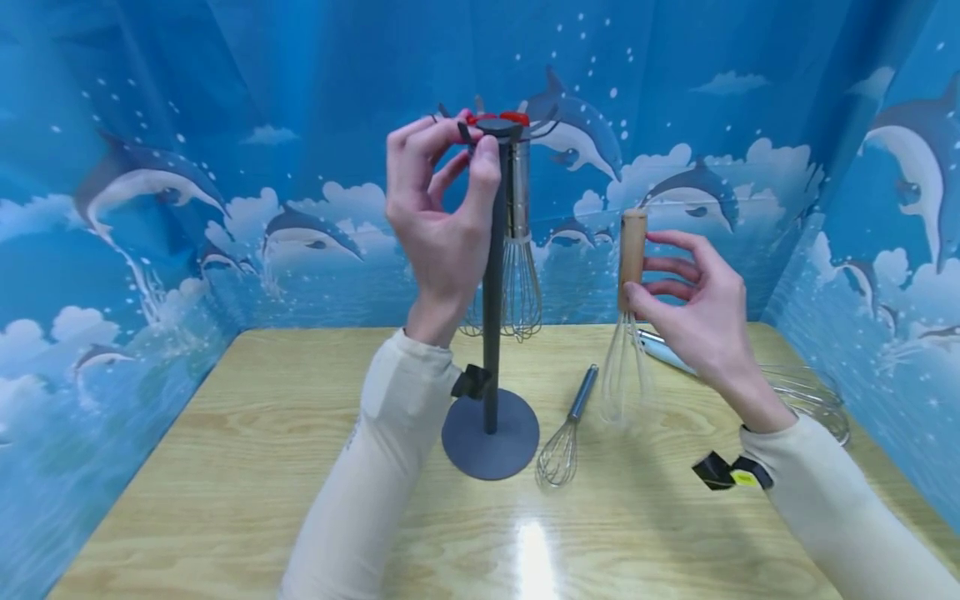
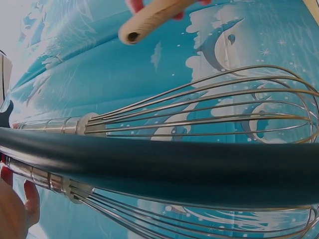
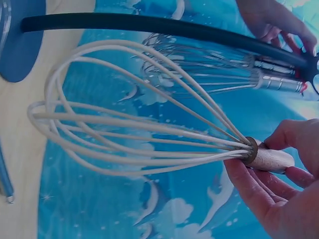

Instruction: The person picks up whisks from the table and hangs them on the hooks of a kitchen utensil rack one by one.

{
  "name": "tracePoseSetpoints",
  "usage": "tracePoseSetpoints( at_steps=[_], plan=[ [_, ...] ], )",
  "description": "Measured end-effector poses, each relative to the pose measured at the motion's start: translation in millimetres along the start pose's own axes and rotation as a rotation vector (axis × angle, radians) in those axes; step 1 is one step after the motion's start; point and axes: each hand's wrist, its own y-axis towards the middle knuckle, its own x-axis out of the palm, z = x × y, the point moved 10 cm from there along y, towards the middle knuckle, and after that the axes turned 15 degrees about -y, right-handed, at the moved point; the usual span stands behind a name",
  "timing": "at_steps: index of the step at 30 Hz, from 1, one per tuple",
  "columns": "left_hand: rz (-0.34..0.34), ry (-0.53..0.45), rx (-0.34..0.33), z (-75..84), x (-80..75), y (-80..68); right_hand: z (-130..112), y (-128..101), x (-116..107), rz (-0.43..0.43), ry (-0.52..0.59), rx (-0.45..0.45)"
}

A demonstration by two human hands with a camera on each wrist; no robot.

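A dark whisk stand (image 1: 491, 333) rises on a round base; two metal-handled whisks with red hanging tabs hang from its hooked top, one whisk (image 1: 519, 267) plain in the head view. My left hand (image 1: 446, 187) grips at the stand's top, thumb and fingers about a hook, close to the hanging handles. In the left wrist view its fingertips (image 2: 31, 201) lie by the lower whisk's handle (image 2: 35, 174); exact contact is partly hidden. To the right, my right hand (image 1: 693, 304) pinches the wooden handle of a whisk with pale wires (image 3: 139, 144), raised above the table, wires down.
A small metal whisk (image 1: 566, 437) lies on the wooden table (image 1: 300, 500) just right of the base. Behind my right forearm lies a larger whisk with a light blue handle (image 1: 663, 352). Dolphin-print curtains (image 1: 315, 167) enclose the back and sides.
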Motion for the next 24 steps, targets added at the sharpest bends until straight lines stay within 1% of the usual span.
tracePoseSetpoints(
  at_steps=[5,8,12,18,24],
  plan=[
    [0.001,0.003,-0.007,-0.6,0.6,-0.1,-27,5,-10,0.065,0.032,-0.065],
    [0.0,0.012,0.001,0.4,-0.1,0.0,-41,9,-15,0.091,0.046,-0.101],
    [0.001,0.019,0.011,2.0,-2.1,0.2,-55,13,-19,0.105,0.054,-0.13],
    [0.001,0.019,0.006,1.9,-1.9,-0.5,-69,16,-22,0.112,0.069,-0.14],
    [0.004,0.028,0.002,1.9,-1.1,-0.1,-88,19,-21,0.13,0.074,-0.185]
  ],
)
